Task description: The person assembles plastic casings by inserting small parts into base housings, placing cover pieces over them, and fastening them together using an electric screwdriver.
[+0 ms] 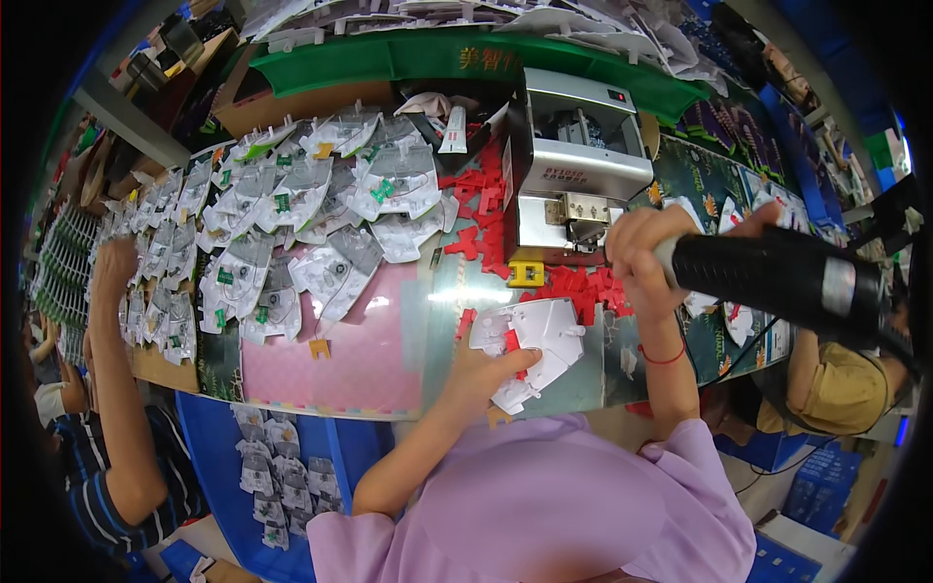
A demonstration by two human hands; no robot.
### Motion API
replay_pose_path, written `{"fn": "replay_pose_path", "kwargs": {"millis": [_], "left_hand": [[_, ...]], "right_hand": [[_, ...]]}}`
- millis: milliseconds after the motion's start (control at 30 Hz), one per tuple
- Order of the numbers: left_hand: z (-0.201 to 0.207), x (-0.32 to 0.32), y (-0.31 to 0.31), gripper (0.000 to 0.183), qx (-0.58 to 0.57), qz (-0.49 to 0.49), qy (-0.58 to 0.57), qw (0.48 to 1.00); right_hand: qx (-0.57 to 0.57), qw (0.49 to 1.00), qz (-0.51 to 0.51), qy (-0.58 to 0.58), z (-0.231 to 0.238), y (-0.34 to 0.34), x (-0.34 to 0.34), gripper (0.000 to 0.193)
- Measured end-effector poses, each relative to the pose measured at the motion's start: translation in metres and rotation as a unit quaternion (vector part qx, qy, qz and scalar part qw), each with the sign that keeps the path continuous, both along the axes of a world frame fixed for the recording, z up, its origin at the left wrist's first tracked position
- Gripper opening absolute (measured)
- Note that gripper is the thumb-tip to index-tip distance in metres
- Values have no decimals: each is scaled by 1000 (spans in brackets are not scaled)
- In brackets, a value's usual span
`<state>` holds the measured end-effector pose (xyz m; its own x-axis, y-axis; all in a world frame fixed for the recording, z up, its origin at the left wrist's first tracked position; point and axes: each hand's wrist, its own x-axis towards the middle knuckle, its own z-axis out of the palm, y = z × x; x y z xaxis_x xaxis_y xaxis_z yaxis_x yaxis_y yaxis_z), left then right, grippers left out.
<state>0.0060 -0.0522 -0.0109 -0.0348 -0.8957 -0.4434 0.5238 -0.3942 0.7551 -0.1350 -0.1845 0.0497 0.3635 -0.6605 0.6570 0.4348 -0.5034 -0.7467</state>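
Note:
My left hand (pixel 481 379) grips a white plastic housing (pixel 556 335) above the table's front edge, thumb lying across its face. A red plastic piece (pixel 512 342) sits on the housing near the thumb. Over on the right, my right hand (pixel 646 238) is closed around the pale nose end of a black electric screwdriver (pixel 768 272), whose body stretches to the right with a cable. Its bit is hidden by the fingers. Just left of that hand stands a silver screw feeder (pixel 573 170), with a small metal outlet block (pixel 586 212) in front.
Grey-and-white housings with green clips (pixel 282 204) crowd the left of the table. Red plastic pieces (pixel 583 287) lie around the feeder, near a yellow block (pixel 526 274). A green tray (pixel 389 58) of white parts spans the back. A blue bin (pixel 214 452) and a co-worker's arm (pixel 117 389) are left.

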Motion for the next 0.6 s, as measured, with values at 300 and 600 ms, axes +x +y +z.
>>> {"fn": "replay_pose_path", "kwargs": {"millis": [300, 600], "left_hand": [[-11, -2, 3, 37, 34, -66, 4, 997], [-6, -6, 1, 40, 35, -71, 74, 994]], "right_hand": [[69, 988, -118, 65, -15, -14, 13, 11], [208, 957, 198, -28, -1, 28, 4, 17]]}}
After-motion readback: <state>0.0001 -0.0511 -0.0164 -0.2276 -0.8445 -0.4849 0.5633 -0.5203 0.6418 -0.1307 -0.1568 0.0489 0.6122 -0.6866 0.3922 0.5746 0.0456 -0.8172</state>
